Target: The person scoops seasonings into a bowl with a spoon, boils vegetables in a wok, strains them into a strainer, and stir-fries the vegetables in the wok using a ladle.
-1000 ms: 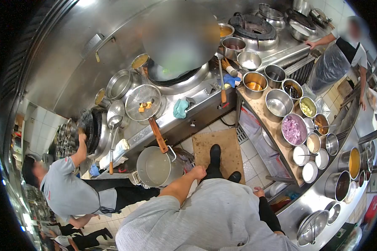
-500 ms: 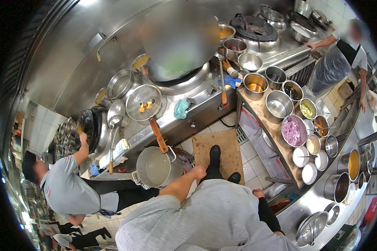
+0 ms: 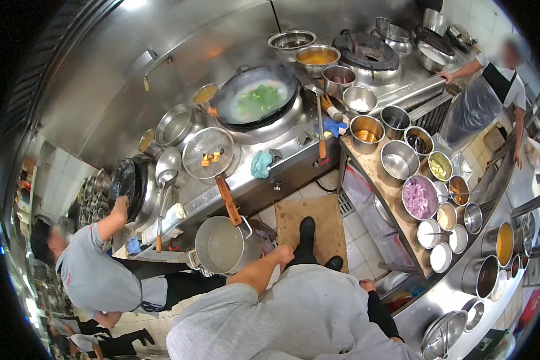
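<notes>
My left hand (image 3: pixel 285 255) is closed in a loose fist near my waist, with nothing seen in it. It is to the right of a large stockpot (image 3: pixel 221 245) of cloudy liquid and apart from it. My right hand (image 3: pixel 368 285) hangs by my right side with its fingers curled, partly hidden, and no object shows in it. Ahead, a wok (image 3: pixel 222 114) on the range holds steaming green vegetables (image 3: pixel 261 101). A wooden-handled strainer (image 3: pixel 207 171) with a few orange and dark pieces lies on the range, its handle reaching over the stockpot.
To the right, a prep table (image 3: pixel 357 157) carries several metal pots and a bowl of chopped purple onion (image 3: pixel 420 198). A co-worker (image 3: pixel 105 264) stands at another wok on the left. Another person (image 3: pixel 492 90) leans at the back right. A brown mat (image 3: pixel 294 225) lies underfoot.
The blurred patch over the wok is gone, so the greens show. The left co-worker's hand has moved slightly down, and the brush seen there is out of sight. My hands stay nearly still.
</notes>
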A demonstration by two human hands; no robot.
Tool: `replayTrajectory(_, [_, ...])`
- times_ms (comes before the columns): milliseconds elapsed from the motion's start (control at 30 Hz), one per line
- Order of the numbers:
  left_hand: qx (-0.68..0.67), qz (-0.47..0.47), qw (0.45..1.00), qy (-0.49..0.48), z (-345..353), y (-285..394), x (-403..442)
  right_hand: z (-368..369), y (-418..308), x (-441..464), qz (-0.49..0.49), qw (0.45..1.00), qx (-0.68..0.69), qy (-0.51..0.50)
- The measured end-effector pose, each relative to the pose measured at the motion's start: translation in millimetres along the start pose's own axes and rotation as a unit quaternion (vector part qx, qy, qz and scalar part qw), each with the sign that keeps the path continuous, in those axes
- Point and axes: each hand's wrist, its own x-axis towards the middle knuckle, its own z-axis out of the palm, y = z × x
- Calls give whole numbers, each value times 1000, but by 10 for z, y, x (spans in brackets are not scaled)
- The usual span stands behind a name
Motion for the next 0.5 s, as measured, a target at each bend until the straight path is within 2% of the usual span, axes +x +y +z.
replayTrajectory(167, [-1, -27, 1000, -9, -110, 119, -45, -64, -89, -101, -6, 1000, 18, 9])
replayTrajectory(267, [27, -36, 999, -28, -123, 144, -16, 187, 197, 176, 21, 999, 7, 34])
replayTrajectory(367, [26, -40, 999, -22, -100, 128, 0, 154, 165, 117, 9, 999, 6, 52])
replayTrajectory(500, [33, -54, 998, -26, -227, 248, -78, 38, 15, -14, 44, 997, 49, 41])
